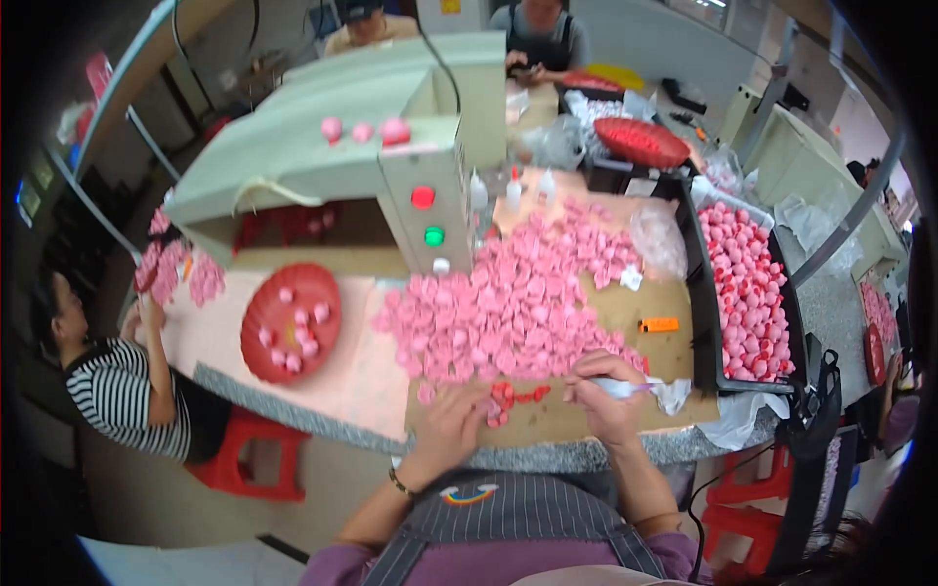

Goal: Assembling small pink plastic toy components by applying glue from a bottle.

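My right hand (610,398) is closed around a small white squeeze bottle (618,388), its thin purplish nozzle pointing right towards a crumpled white tissue (671,395). Lower on the bench, my left hand (451,422) has bent fingers pressed together at a small pink piece (494,414); the fingertips are partly hidden. Beside that hand lies a short row of small red pieces (528,394) on the brown board. Just beyond both hands spreads a big heap of pink petal-like pieces (498,303).
At left is a red scalloped bowl (256,342) holding pink balls, before a pale green machine (415,210). On the right stands a black crate (705,322) full of pink and red balls. An orange lighter (659,324) lies near it. Another person (137,381) sits at far left.
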Available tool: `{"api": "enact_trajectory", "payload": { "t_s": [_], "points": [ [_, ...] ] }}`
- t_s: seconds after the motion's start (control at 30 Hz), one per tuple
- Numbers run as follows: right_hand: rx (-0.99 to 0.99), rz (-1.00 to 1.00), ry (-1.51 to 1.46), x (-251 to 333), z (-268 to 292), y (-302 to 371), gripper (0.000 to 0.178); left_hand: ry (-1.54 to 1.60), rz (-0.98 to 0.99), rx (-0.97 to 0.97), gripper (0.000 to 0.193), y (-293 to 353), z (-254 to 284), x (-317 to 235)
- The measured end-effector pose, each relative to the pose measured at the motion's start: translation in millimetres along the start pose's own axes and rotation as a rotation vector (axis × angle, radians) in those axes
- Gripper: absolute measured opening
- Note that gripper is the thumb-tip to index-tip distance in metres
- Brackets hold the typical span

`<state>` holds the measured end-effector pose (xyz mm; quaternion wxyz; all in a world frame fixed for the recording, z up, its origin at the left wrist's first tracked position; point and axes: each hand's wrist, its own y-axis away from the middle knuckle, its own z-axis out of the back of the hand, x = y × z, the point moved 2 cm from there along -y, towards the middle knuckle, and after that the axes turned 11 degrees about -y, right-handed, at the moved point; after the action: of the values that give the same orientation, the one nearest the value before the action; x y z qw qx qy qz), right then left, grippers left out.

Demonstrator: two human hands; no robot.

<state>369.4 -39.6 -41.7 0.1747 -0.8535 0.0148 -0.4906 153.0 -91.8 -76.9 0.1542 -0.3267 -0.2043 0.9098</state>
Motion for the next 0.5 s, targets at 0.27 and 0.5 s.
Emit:
{"api": "enact_trajectory", "payload": {
  "t_s": [0.27, 0.5],
  "points": [
    [0.313, 0.635, -0.438, 159, -48, -16, 0.063, 0.001, -0.082, -0.086, 0.025, -22, 16, -3],
    [0.48, 0.624, -0.407, 205, -8, 13, 0.062, 0.018, -0.072, -0.065, 0.025, -5, -3, -3]
  ]
}}
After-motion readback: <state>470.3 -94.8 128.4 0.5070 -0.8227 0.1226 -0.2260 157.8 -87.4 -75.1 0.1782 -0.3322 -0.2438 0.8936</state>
